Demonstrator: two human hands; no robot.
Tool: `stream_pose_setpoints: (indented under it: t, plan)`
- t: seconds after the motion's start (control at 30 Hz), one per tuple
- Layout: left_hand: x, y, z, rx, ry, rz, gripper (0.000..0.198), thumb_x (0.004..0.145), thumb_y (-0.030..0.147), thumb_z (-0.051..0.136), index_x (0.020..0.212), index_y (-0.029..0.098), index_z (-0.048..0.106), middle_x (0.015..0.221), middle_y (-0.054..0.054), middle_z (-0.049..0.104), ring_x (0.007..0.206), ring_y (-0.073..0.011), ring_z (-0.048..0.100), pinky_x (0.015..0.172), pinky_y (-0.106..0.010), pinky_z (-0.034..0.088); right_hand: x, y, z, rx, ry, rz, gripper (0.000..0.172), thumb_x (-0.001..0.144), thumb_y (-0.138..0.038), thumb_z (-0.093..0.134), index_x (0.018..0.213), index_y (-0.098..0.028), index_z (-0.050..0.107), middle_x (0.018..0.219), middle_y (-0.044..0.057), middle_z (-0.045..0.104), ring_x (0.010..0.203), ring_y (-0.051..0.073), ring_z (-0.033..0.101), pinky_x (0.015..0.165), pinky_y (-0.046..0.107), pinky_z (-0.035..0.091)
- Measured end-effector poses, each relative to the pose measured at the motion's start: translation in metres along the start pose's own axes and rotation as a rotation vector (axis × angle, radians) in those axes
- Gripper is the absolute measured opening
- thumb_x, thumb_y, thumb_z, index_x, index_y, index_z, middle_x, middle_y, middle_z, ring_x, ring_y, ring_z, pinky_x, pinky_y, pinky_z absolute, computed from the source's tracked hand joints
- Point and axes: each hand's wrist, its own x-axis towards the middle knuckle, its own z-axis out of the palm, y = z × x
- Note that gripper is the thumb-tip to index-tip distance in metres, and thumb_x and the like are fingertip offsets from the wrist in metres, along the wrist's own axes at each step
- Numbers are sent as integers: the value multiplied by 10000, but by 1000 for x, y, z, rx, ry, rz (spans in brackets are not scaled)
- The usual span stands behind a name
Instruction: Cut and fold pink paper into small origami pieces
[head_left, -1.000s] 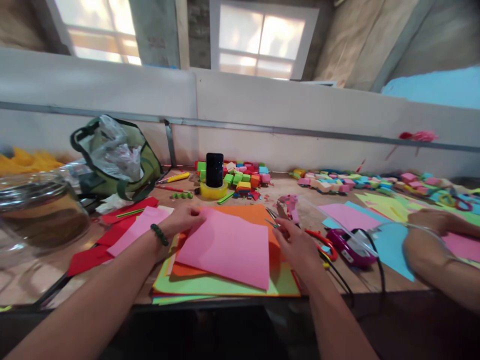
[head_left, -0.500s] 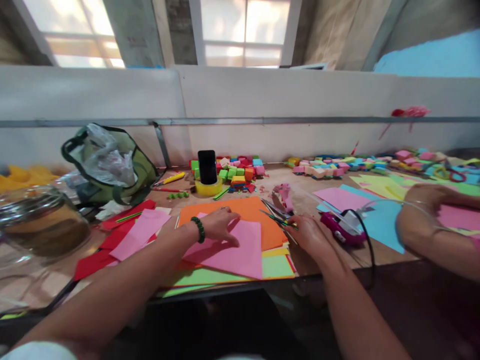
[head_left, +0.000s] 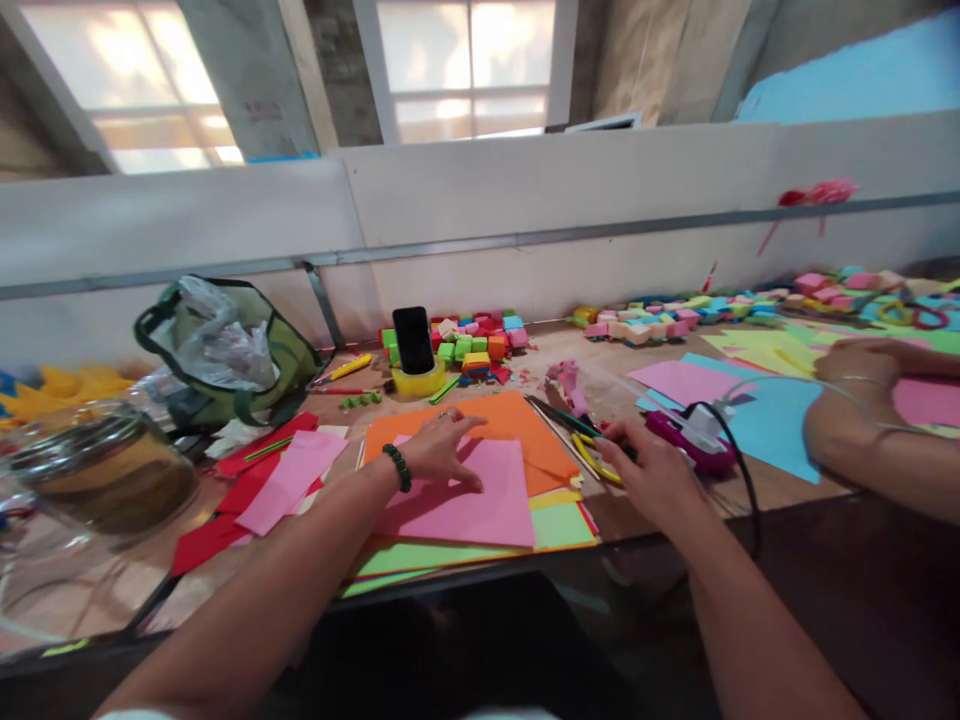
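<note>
My left hand [head_left: 442, 448], with a green bead bracelet on its wrist, rests fingers spread on a pink sheet of paper [head_left: 480, 510]. Beneath that sheet lie an orange sheet [head_left: 501, 410] and light green paper [head_left: 559, 530]. Right of the stack, my right hand [head_left: 652, 470] has its fingers closed around dark-handled scissors [head_left: 574, 420]; its own fingers partly hide the handle. A yellow curved handle [head_left: 596, 460] lies just beside those fingertips. Behind it stands a small pink object [head_left: 571, 385], perhaps a tape dispenser.
A black phone [head_left: 412, 340] leans upright on a yellow tape roll [head_left: 420, 380]. Colourful paper cubes [head_left: 465, 345] sit behind. At left are a glass jar [head_left: 105, 470], a green bag [head_left: 289, 350] and red paper strips [head_left: 206, 540]. A purple power strip [head_left: 701, 455] and another person's arm [head_left: 862, 430] are at right.
My right hand has shifted slightly right and turned with the scissors, and the yellow handle shows more. My left hand stays on the pink sheet. The head view has tilted.
</note>
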Motion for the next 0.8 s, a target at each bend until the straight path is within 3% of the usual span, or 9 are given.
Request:
stream_pose_setpoints:
  t: [0.1, 0.17, 0.33, 0.47, 0.63, 0.8]
  plan:
    - [2, -1, -2, 38, -64, -8, 794, 533, 645, 753, 1174, 208, 585, 1113, -111, 528, 1024, -310, 532, 898, -407, 422, -4, -1, 3, 17, -15, 11, 198, 794, -380, 477, 731, -209, 554, 700, 44, 658, 615, 181, 585, 550, 274, 386]
    - [3, -2, -3, 49, -97, -32, 786, 521, 653, 752, 1139, 194, 593, 1066, -102, 544, 966, -296, 548, 845, -390, 444, -6, 1, 6, 21, -45, 13, 197, 795, -372, 474, 728, -207, 558, 699, 42, 655, 610, 178, 574, 551, 276, 382]
    - [2, -1, -3, 19, -84, 7, 814, 557, 611, 760, 1250, 238, 553, 1143, -107, 525, 1042, -308, 531, 900, -398, 424, -9, 11, 19, 61, -100, -11, 209, 822, -375, 456, 757, -206, 561, 718, 35, 647, 637, 179, 561, 574, 281, 385]
    - [-1, 2, -2, -6, -58, 12, 729, 568, 553, 784, 1196, 236, 593, 1159, -109, 521, 1057, -311, 521, 924, -420, 420, -9, 15, 23, 83, -125, -8, 201, 839, -363, 433, 760, -210, 536, 701, 30, 621, 655, 183, 558, 600, 287, 393]
    - [-4, 3, 2, -114, -1, 139, 722, 609, 420, 802, 1256, 242, 535, 1325, -114, 447, 1185, -291, 467, 1019, -420, 374, -8, 11, 23, 73, -144, -25, 204, 836, -347, 422, 721, -214, 525, 685, 34, 626, 676, 194, 570, 631, 298, 397]
    - [-3, -1, 5, -97, -24, 85, 878, 612, 494, 778, 1368, 211, 433, 1328, -145, 462, 1196, -320, 465, 1017, -447, 374, -9, 12, 24, 60, -125, -16, 214, 831, -352, 433, 728, -210, 556, 701, 39, 645, 668, 195, 576, 619, 295, 398]
